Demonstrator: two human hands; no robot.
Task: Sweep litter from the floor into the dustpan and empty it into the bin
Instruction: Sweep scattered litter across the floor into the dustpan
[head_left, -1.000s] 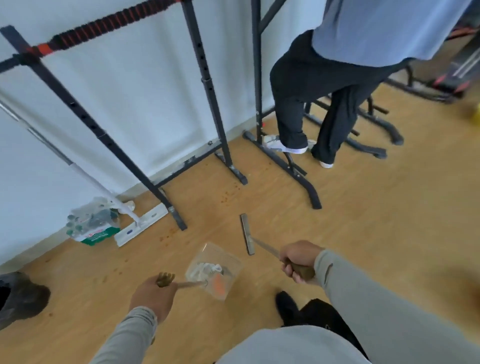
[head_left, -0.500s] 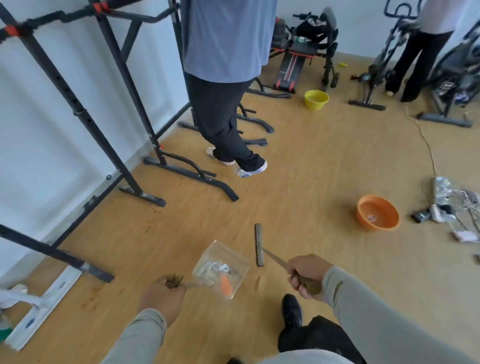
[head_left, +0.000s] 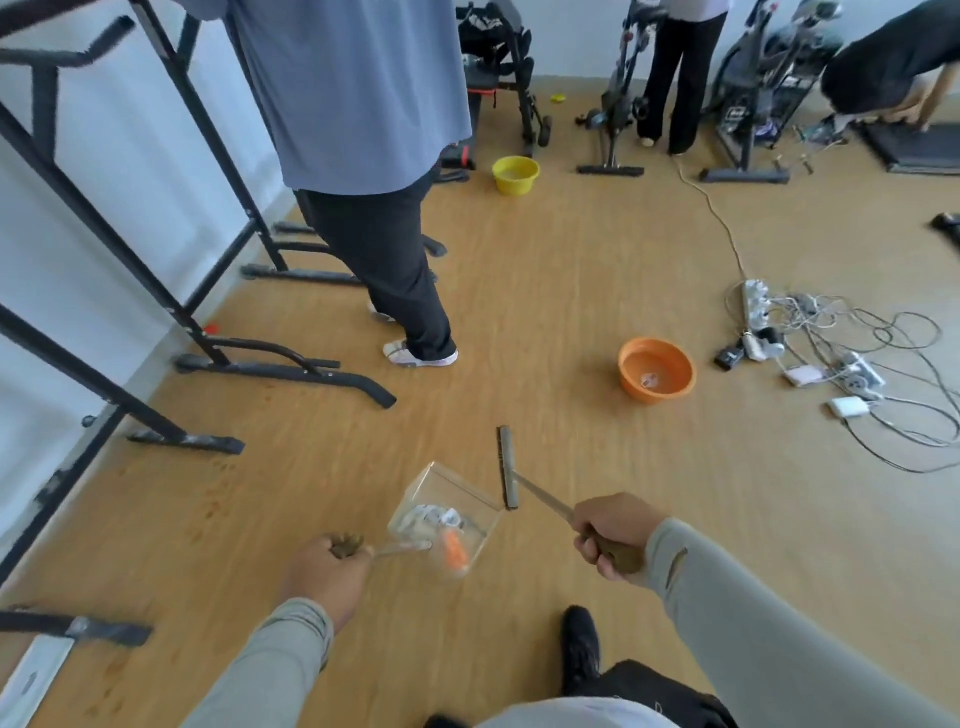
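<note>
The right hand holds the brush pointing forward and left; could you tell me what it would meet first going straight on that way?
Probably the clear dustpan: the brush in the right hand sits by its rim, though depth is unclear.

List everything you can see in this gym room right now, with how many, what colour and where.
clear plastic dustpan: one, transparent, held above the floor near the bottom centre
litter: white scraps and one orange piece, inside the dustpan
small grey brush: one, grey head, brown handle, just right of the dustpan
orange plastic basin: one, on the floor, centre right, a small scrap inside
yellow plastic basin: one, on the floor farther back
black metal racks: several, along the white wall at left
power strips and cables: tangle, white and grey, right
other people: three, standing or bending farther back
left hand: grips the dustpan handle
right hand: grips the brush handle
</note>
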